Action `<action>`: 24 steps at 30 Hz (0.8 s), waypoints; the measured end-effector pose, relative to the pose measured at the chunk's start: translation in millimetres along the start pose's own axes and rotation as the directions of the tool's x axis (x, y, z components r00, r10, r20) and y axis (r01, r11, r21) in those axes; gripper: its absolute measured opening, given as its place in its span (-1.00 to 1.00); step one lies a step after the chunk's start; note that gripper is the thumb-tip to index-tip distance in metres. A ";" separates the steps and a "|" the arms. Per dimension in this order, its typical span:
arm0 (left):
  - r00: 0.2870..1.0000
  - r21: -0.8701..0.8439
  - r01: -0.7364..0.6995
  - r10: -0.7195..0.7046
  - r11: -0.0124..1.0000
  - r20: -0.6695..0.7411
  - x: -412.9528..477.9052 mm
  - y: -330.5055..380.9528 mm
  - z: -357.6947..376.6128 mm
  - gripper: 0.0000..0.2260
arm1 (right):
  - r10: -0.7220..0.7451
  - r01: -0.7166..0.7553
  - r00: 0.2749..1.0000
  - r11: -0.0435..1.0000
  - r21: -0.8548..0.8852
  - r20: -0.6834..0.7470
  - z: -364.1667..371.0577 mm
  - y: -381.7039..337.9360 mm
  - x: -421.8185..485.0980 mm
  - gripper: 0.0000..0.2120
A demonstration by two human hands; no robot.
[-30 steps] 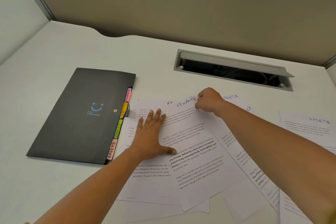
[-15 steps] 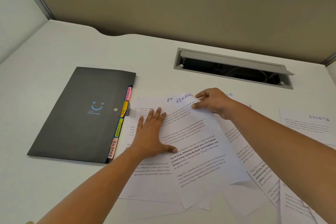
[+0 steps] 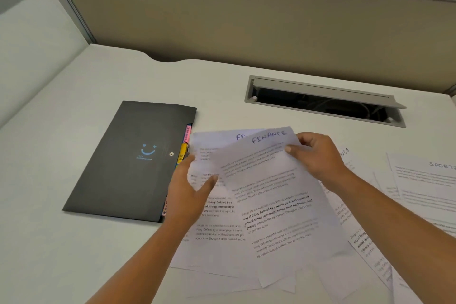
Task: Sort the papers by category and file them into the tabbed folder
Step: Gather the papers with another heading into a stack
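Right hand: the right hand (image 3: 318, 155) is clamped on the top right corner of a white printed sheet headed FINANCE (image 3: 276, 195), thumb on top, lifting that edge off the pile
Left hand: the left hand (image 3: 190, 187) is spread with fingers apart, resting beside the sheet's left edge and holding nothing
Folder: a dark grey tabbed folder with a blue smiley (image 3: 138, 160) lies closed on the white worktop (image 3: 74, 254), just left of the papers, its coloured tabs facing them
Other papers: a second FINANCE page lies underneath; a white sheet headed SPORTS (image 3: 429, 180) sits well apart, at right
Progress: early, judging by the closed folder and loose pages; sorting and filing all remain
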State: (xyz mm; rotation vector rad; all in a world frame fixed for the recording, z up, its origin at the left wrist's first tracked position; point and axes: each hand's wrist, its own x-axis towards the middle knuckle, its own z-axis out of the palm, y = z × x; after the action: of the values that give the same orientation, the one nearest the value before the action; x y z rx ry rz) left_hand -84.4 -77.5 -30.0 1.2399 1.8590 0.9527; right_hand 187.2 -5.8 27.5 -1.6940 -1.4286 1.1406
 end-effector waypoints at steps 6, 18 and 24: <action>0.989 -0.222 0.135 -0.119 0.966 0.086 8.1 12.1 -16.0 -0.42 | 0.036 -0.051 0.998 0.934 0.354 0.048 -18.1 7.2 -25.3 -0.80; 0.914 -0.347 0.368 -0.265 0.863 0.308 -13.9 -1.8 -1.8 -0.88 | 0.450 -0.440 0.888 0.768 0.465 0.095 -19.8 64.1 -44.2 -0.50; 0.918 -0.377 0.370 -0.274 0.849 0.285 -16.8 -3.9 -2.4 -0.87 | 0.392 -0.393 0.920 0.918 0.060 0.023 -13.5 80.2 -82.7 -0.91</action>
State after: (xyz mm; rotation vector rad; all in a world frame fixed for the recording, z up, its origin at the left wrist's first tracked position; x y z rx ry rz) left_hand -83.1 -94.9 -29.7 0.7039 1.5135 0.9234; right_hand 230.7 -102.3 -20.0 -1.9876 -1.0682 1.3921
